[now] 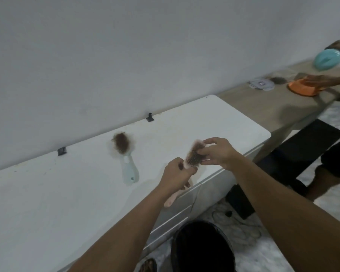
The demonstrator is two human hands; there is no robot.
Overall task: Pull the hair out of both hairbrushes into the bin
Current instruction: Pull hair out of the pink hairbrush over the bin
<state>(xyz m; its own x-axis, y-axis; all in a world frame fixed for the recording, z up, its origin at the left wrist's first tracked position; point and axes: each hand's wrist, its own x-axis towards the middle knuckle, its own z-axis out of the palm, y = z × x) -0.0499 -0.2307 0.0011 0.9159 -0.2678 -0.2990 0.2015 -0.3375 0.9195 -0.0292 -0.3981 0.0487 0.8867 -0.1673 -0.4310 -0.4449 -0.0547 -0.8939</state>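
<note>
Above counter edge point(214, 174), left hand point(176, 174) grips pink brush point(192, 157); right hand point(217, 152) pinches hair; bin point(202, 250) below.

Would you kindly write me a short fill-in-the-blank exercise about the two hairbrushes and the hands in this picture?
1. The left hand grips the pink hairbrush by its ____.
2. The right hand pinches at the ____ caught in that brush's bristles.
3. The pale blue hairbrush lies on the ____ table, touched by neither hand.
4. The black bin stands on the ____, below the table's edge.

Missing words: handle; hair; white; floor
</note>
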